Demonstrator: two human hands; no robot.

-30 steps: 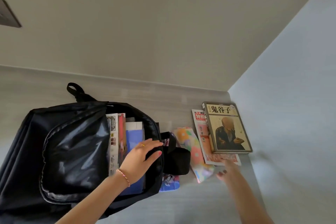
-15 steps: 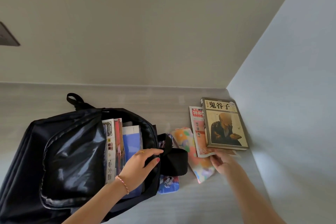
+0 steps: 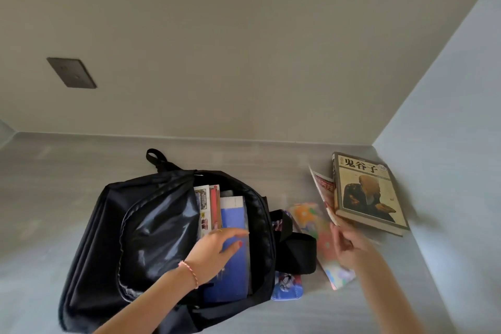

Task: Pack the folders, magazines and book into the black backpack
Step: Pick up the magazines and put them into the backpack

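The right hand (image 3: 349, 245) has its fingers curled under the near edge of a red-and-white magazine (image 3: 325, 192) and the book (image 3: 366, 192) lying on it, tipping both up off the grey table (image 3: 81, 184); the hand is blurred, so how firmly it grips cannot be told; its forearm runs in from the near right. The book is a thick volume with a tan cover, black Chinese title and a seated figure; its long axis runs near to far, title at the far end, close to the right wall; the magazine shows at its left side. Just left of the hand lies a pastel, flower-patterned folder (image 3: 325, 247), long axis near to far; a small blue printed item (image 3: 287, 285) sits at the backpack's near right corner.

The left hand (image 3: 214, 252), a pink bracelet at its wrist, lies with fingers straight and flat on a blue folder (image 3: 233, 225) inside the black backpack (image 3: 151, 225), holding nothing; its forearm enters from the near edge. The backpack lies on the table, its main compartment unzipped, carry loop pointing far; beside the blue folder stand white and red magazines (image 3: 208, 203), long axes near to far.
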